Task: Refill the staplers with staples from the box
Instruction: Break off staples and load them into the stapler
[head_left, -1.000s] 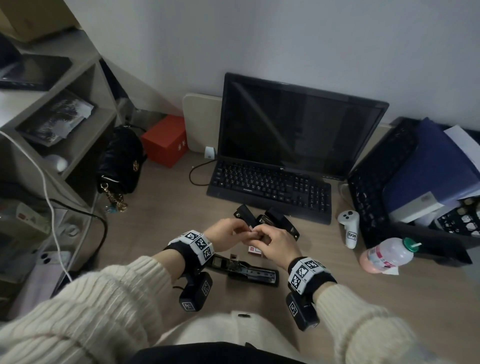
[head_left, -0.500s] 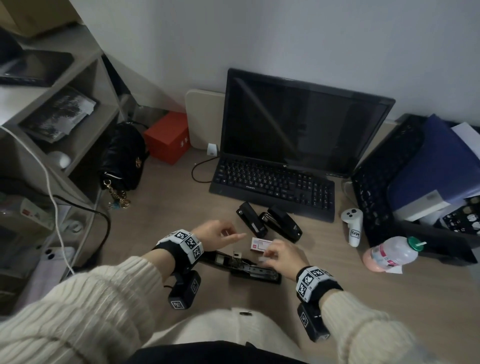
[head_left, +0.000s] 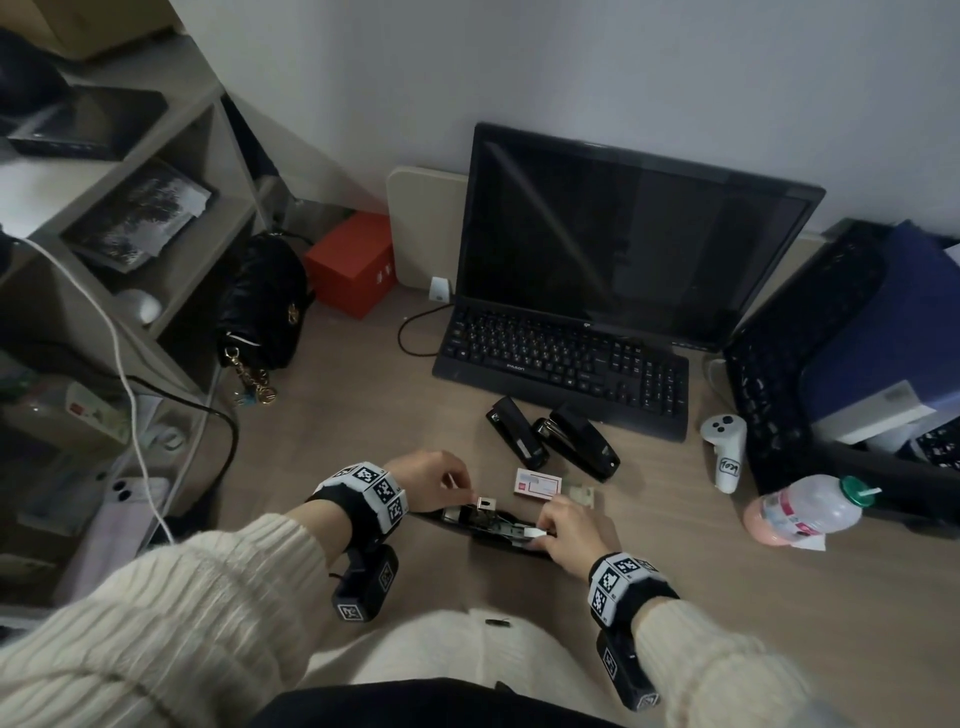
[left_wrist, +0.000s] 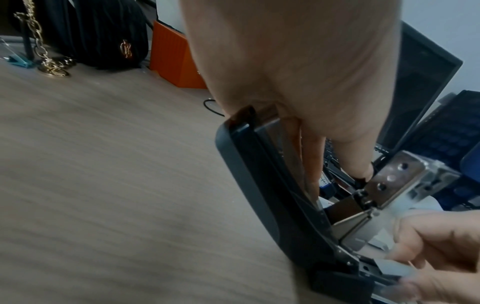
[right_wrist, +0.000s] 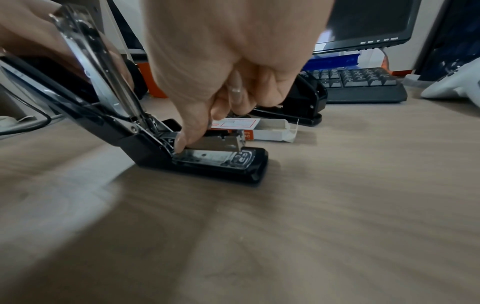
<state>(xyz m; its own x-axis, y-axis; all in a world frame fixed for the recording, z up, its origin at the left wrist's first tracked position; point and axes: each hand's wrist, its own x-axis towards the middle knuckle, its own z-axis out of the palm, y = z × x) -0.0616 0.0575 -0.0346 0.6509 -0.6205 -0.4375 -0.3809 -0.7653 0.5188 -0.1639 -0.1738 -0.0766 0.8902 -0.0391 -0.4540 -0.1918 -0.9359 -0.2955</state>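
An open black stapler (head_left: 483, 522) lies on the desk in front of me. My left hand (head_left: 457, 486) grips its raised lid (left_wrist: 259, 185), holding it tilted back. The metal magazine (right_wrist: 218, 144) is exposed above the base (right_wrist: 221, 164). My right hand (head_left: 545, 530) pinches a short strip of staples (head_left: 535, 532) and holds it against the magazine. Just beyond lies the white and red staple box (head_left: 537, 483), its inner tray (right_wrist: 275, 128) slid partly out. Two shut black staplers (head_left: 517, 439) (head_left: 582, 441) lie behind the box.
A keyboard (head_left: 566, 369) and dark monitor (head_left: 623, 244) stand behind the staplers. A white controller (head_left: 724, 452) and a lying bottle (head_left: 805, 509) are at the right. A black bag (head_left: 262, 306), a red box (head_left: 353, 262) and shelves (head_left: 104, 218) fill the left.
My right hand moved from the staple box down to the stapler's magazine with staples. My left hand dropped to the stapler's lid and took hold of it.
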